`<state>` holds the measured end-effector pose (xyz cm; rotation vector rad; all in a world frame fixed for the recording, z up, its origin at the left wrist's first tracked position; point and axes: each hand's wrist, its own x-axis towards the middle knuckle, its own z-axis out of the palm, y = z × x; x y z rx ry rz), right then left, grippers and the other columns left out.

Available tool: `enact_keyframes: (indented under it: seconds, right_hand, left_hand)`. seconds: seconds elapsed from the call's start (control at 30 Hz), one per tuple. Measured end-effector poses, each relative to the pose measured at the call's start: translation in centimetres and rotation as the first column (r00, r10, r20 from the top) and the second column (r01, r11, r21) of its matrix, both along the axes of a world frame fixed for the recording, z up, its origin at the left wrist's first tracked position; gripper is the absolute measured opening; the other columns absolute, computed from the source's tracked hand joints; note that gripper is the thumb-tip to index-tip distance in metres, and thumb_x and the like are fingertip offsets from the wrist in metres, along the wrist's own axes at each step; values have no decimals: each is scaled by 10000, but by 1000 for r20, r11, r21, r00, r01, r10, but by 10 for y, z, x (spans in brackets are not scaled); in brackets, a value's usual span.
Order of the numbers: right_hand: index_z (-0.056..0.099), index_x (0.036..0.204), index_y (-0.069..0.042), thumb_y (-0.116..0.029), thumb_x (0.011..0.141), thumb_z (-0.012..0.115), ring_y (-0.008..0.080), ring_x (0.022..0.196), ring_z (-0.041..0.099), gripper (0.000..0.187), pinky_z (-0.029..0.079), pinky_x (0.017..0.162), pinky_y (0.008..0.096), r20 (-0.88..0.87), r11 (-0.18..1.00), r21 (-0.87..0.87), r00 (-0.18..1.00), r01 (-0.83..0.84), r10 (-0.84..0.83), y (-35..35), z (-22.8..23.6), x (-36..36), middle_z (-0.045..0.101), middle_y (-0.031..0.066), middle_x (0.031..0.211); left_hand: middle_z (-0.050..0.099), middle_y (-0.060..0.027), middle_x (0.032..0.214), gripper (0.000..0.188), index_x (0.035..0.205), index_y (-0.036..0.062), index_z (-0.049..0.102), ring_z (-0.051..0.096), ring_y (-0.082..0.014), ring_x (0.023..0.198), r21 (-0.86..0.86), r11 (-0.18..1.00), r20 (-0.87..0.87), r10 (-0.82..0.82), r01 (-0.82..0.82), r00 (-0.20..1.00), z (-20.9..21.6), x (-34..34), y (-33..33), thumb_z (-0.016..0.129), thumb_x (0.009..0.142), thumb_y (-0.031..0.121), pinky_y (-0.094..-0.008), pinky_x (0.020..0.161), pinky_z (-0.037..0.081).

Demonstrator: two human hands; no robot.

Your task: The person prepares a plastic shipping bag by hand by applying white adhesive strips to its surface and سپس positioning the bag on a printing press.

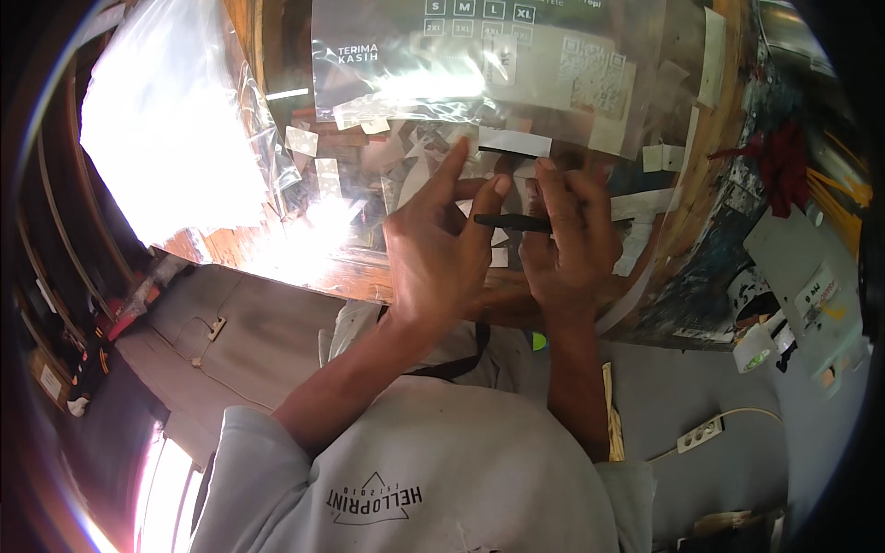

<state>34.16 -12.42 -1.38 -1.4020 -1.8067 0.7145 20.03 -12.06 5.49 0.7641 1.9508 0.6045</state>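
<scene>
My left hand (433,235) reaches over the table, its index finger stretched to the left end of a narrow white strip (516,142) with a dark lower edge. Its thumb stands apart from that finger. In my right hand (573,235) a slim black pen (509,221) is tucked between thumb and palm, its narrow end pointing left. The right index fingertip is at the strip's lower right edge. Beyond the strip lies a clear plastic bag (396,69) with printed size boxes and a square code.
The wooden table (346,276) has many paper scraps under a clear sheet. A bright stack of plastic bags (157,129) sits at left. Red cloth (784,166) and a grey panel (802,276) are at right. A power strip (699,433) lies on the floor.
</scene>
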Motion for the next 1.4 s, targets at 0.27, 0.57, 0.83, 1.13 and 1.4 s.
enact_keyframes:
  seconds: [0.27, 0.57, 0.83, 1.13, 1.4]
  right_hand:
    - [741, 1259, -37, -27, 761, 633, 204, 722, 669, 510, 535, 575, 337, 59, 998, 62, 998, -5, 2, 2, -3, 2, 663, 113, 1031]
    - [739, 1252, -24, 30, 754, 677, 217, 756, 696, 504, 552, 592, 346, 22, 998, 58, 999, 26, -28, 1, -8, 0, 661, 110, 986]
    - [741, 1264, -44, 53, 753, 684, 198, 761, 698, 524, 556, 608, 328, 112, 1000, 24, 994, -13, 10, 3, 0, 1, 659, 99, 1030]
    - [754, 1249, -43, 121, 744, 653, 185, 762, 680, 541, 579, 657, 330, 131, 1000, 17, 991, 14, -16, 2, -1, -3, 634, 96, 1063]
    - [761, 1238, -52, 133, 760, 704, 179, 765, 671, 516, 572, 649, 335, 114, 999, -27, 993, 25, -22, 1, 2, -4, 631, 103, 1064]
  left_hand:
    - [801, -95, 974, 440, 1416, -50, 599, 642, -42, 737, 23, 995, 99, 95, -97, 991, 1, 11, -2, 670, 1043, 171, -229, 620, 529]
    - [785, -106, 852, 300, 1107, -78, 734, 670, -64, 717, 20, 966, 95, 256, -259, 962, -9, 3, 19, 769, 964, 184, -236, 579, 503]
    - [756, -91, 783, 231, 983, -70, 717, 663, -76, 665, 86, 972, 79, 210, -217, 974, -18, 0, 21, 727, 971, 160, -244, 563, 499]
    - [735, -74, 750, 254, 1000, -39, 690, 645, -86, 639, 29, 980, 63, 197, -199, 978, -13, 5, 23, 681, 1013, 215, -239, 554, 493]
    - [703, -49, 763, 219, 1025, -33, 693, 622, -71, 660, 15, 976, 125, 214, -218, 969, -12, 4, 18, 661, 1016, 183, -231, 587, 484]
